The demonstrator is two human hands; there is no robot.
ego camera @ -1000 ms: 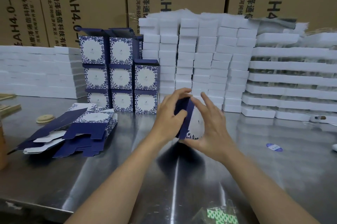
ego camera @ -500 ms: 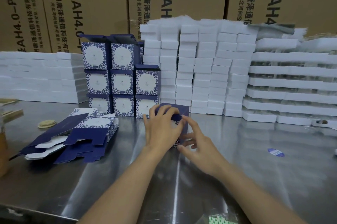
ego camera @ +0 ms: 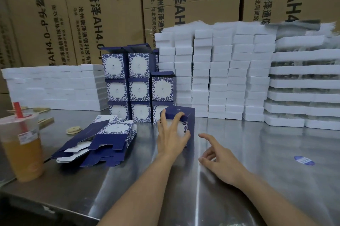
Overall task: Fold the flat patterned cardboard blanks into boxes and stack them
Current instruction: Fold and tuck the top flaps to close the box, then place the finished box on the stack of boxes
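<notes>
A folded navy box with a blue floral front (ego camera: 184,113) stands on the steel table (ego camera: 184,179). My left hand (ego camera: 170,134) grips it, fingers curled over its top edge and thumb on its front. My right hand (ego camera: 214,154) hovers just right of the box, fingers relaxed, holding nothing. Behind the box stands a stack of finished patterned boxes (ego camera: 138,85), three high on the left and two high on the right. A loose pile of flat navy blanks (ego camera: 103,143) lies to the left.
A plastic cup of amber drink with a red straw (ego camera: 23,148) stands at the near left edge. White foam trays (ego camera: 211,73) are stacked across the back, brown cartons (ego camera: 110,14) behind them. A blue round sticker (ego camera: 304,160) and a tape roll (ego camera: 73,130) lie on the table.
The box went from held in the air between both hands to standing on the table. My right hand has let go and drawn back to the right; my left hand still holds it.
</notes>
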